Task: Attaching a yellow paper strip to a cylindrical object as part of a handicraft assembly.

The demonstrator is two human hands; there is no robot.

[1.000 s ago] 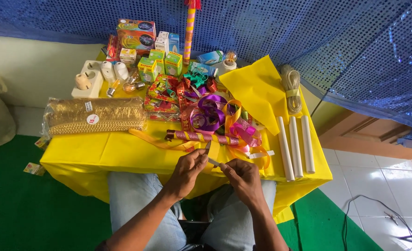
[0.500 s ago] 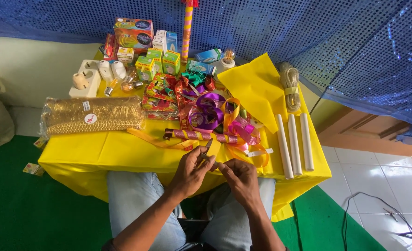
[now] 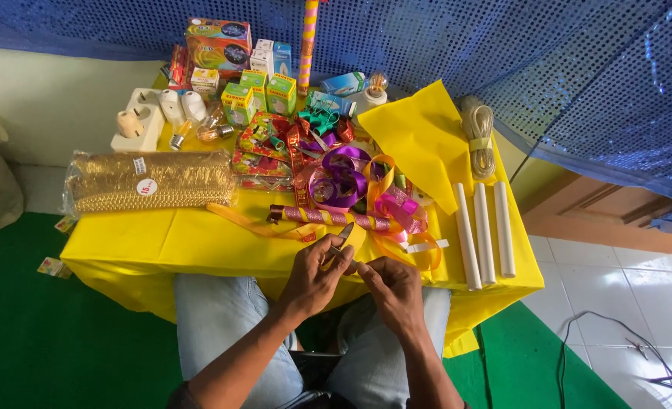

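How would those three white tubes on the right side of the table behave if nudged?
The three white tubes look round and smooth, so they would probably roll sideways. They lie near the yellow tablecloth edge, so one might drop off. They seem rigid and light.

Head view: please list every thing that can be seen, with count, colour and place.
table cover: 1, yellow, over the table
gold trim pack: 1, gold, left
ribbons: several, purple, pink, orange, centre
white tubes: 3, white, right edge
cord coil: 1, beige, right rear
small boxes: several, green and yellow, rear
socket strip: 1, white, rear left
scissors: 1, metal, near front edge
left hand: holds the scissors
right hand: front, beside left hand
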